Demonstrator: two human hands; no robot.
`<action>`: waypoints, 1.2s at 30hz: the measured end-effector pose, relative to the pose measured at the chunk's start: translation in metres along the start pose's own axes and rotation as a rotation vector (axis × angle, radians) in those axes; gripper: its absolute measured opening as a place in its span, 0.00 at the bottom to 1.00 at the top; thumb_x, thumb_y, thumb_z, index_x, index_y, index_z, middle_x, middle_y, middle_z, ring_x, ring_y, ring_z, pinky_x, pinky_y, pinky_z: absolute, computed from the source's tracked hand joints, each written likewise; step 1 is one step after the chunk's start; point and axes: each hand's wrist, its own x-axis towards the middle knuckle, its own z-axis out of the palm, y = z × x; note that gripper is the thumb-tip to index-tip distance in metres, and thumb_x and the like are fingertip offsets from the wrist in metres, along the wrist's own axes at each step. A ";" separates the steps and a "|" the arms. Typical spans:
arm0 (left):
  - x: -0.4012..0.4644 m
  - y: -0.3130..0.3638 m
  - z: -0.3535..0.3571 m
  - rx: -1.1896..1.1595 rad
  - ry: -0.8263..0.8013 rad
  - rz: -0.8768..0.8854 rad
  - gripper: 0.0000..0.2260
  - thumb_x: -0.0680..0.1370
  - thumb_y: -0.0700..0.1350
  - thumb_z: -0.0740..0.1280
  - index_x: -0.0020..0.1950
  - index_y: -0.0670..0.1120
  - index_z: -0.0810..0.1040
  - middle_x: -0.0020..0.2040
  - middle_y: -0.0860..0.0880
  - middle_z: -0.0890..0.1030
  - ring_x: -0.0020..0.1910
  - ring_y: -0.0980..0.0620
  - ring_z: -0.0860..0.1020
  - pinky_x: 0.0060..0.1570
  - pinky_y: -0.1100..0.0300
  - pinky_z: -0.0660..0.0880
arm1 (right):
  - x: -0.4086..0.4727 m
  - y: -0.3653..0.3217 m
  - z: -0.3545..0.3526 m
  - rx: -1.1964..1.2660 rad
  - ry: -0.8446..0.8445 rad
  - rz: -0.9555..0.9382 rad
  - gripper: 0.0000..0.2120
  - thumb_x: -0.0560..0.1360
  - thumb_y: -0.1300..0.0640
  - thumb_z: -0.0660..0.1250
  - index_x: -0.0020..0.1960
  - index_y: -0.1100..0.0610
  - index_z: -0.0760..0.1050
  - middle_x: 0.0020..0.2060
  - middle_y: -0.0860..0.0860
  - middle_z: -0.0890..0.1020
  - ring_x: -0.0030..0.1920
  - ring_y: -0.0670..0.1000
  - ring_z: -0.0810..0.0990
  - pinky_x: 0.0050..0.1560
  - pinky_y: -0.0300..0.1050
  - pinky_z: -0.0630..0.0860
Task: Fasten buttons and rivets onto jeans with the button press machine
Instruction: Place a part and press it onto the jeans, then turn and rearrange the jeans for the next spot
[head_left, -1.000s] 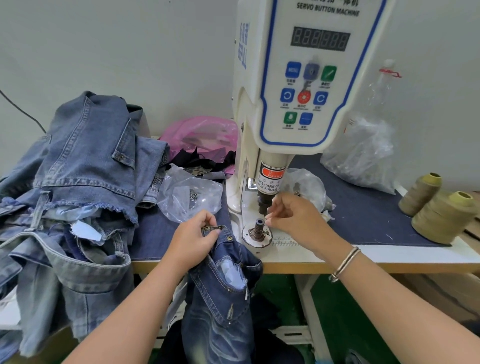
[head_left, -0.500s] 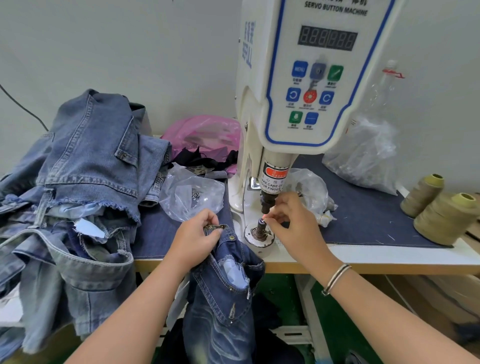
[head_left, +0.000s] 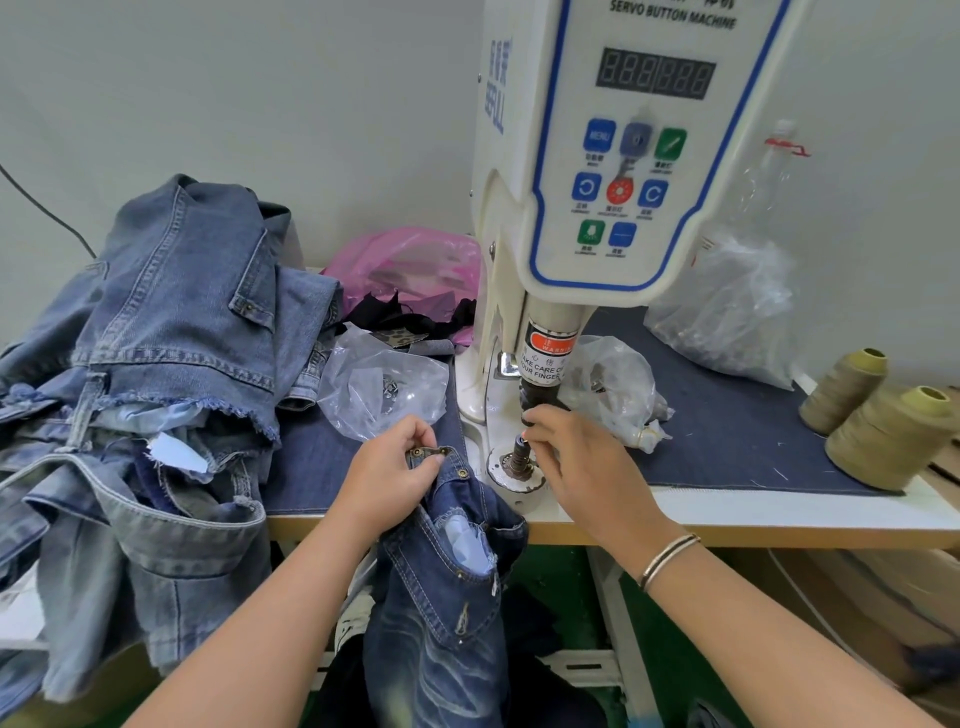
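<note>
The right hand (head_left: 576, 462) pinches something small at the lower die post (head_left: 516, 457); the dark jeans (head_left: 457, 519), gripped by the left hand (head_left: 387, 475), wait at its 9 o'clock.

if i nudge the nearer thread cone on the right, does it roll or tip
The nearer thread cone probably slides rather than tips: it stands upright on its broad base. Fully wound, it likely has some heft. Knocked over, its tapered shape would likely roll in a curve.

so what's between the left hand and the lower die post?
Head view: only the dark jeans' waistband corner, pinched by the left hand, then a strip of white machine base before the lower die post. The right hand is at the post's top.
</note>
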 end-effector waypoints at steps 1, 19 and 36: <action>0.000 0.000 0.000 -0.002 0.001 0.002 0.10 0.75 0.42 0.69 0.40 0.53 0.71 0.42 0.57 0.80 0.45 0.67 0.74 0.44 0.72 0.67 | 0.000 0.000 0.000 -0.030 0.004 -0.013 0.27 0.69 0.69 0.74 0.60 0.55 0.64 0.38 0.56 0.82 0.37 0.55 0.81 0.33 0.46 0.79; -0.008 0.017 -0.016 -0.518 -0.143 -0.036 0.13 0.77 0.37 0.67 0.39 0.54 0.74 0.33 0.58 0.76 0.34 0.59 0.72 0.39 0.67 0.70 | -0.041 -0.012 -0.010 0.405 -0.116 0.232 0.13 0.77 0.58 0.61 0.60 0.49 0.73 0.50 0.44 0.78 0.52 0.40 0.75 0.53 0.34 0.71; 0.017 0.074 -0.112 -0.699 -0.129 0.076 0.10 0.74 0.34 0.64 0.41 0.50 0.74 0.36 0.54 0.77 0.34 0.56 0.76 0.37 0.64 0.72 | -0.019 -0.018 -0.025 0.908 -0.304 0.696 0.10 0.80 0.56 0.61 0.41 0.53 0.76 0.35 0.46 0.79 0.38 0.44 0.77 0.44 0.36 0.74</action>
